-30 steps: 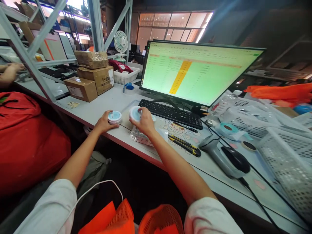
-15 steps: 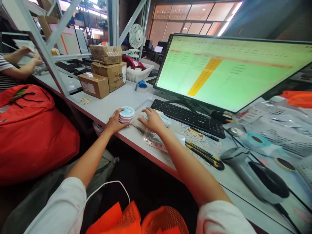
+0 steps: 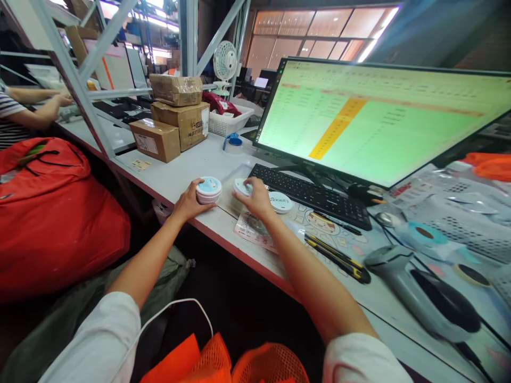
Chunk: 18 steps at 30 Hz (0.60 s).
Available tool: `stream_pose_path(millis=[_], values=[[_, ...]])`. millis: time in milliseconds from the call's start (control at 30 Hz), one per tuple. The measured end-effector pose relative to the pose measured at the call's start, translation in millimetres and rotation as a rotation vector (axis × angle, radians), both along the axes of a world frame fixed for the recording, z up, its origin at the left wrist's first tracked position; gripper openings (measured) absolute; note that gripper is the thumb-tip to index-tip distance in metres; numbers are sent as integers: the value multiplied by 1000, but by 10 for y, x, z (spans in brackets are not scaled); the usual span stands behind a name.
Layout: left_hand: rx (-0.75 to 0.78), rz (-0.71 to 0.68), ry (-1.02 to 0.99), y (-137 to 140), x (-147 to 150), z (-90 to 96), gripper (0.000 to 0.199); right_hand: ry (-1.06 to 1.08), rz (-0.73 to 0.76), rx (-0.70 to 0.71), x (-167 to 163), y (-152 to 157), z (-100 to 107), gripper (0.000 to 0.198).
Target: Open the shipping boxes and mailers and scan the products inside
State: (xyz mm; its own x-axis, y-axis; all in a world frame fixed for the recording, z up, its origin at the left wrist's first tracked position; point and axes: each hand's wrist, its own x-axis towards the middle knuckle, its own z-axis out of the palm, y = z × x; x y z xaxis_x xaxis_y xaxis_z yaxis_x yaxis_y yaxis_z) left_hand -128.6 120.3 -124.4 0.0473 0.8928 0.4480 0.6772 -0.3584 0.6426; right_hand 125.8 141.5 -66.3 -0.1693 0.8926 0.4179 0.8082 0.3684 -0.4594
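My left hand (image 3: 189, 204) is closed around a stack of round, flat containers (image 3: 208, 190), pale blue on top, near the front edge of the desk. To its right, my right hand (image 3: 256, 198) grips another white round container (image 3: 241, 186) by its rim, with the fingers hiding part of it. Just beyond that wrist lies a round white lid or tin (image 3: 281, 202) with lettering on top. Under my right forearm is a clear plastic packet with a printed label (image 3: 249, 227).
The keyboard (image 3: 311, 194) and monitor (image 3: 375, 122) stand behind my hands. Yellow-black utility knives (image 3: 339, 258) and a grey barcode scanner (image 3: 423, 292) lie to the right. Cardboard boxes (image 3: 155, 139) are stacked at back left. A co-worker's arm (image 3: 40, 111) shows at far left.
My right hand has shifted slightly right and closed on a round container. The lettered round lid now shows more fully. My left hand stays on its stack. The co-worker's hands have lowered.
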Motion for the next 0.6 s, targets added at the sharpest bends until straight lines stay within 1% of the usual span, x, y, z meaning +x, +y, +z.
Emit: stream_pose_path(millis=[67,100,133,200,233,300,333,400,467,533,600], values=[[-35,16,-5,1,6,-3,97,100,70,117,-190,23,75,44],[-48,25,-16,0,9,-4,101,125,137,146,-314,27,95,45],[-57,31,-30,-2,13,-4,107,130,217,151,-447,25,100,46],[-77,42,-59,-8,18,-1,122,94,367,108,-687,3,80,51],[-93,50,-68,-12,19,1,129,68,418,84,-770,-14,65,54],[-126,68,-75,-17,19,3,139,33,463,74,-807,-43,53,58],[-129,73,-77,-18,18,3,142,28,455,88,-751,-49,62,60],[-97,59,-77,-16,13,-2,140,21,379,115,-494,-44,104,60],[-62,40,-77,-12,8,-9,135,-29,209,97,-95,-27,141,58],[-57,35,-77,-9,3,-15,132,-140,-35,11,348,-32,129,58],[-65,36,-75,-7,1,-19,130,-276,-249,-139,733,-77,52,66]])
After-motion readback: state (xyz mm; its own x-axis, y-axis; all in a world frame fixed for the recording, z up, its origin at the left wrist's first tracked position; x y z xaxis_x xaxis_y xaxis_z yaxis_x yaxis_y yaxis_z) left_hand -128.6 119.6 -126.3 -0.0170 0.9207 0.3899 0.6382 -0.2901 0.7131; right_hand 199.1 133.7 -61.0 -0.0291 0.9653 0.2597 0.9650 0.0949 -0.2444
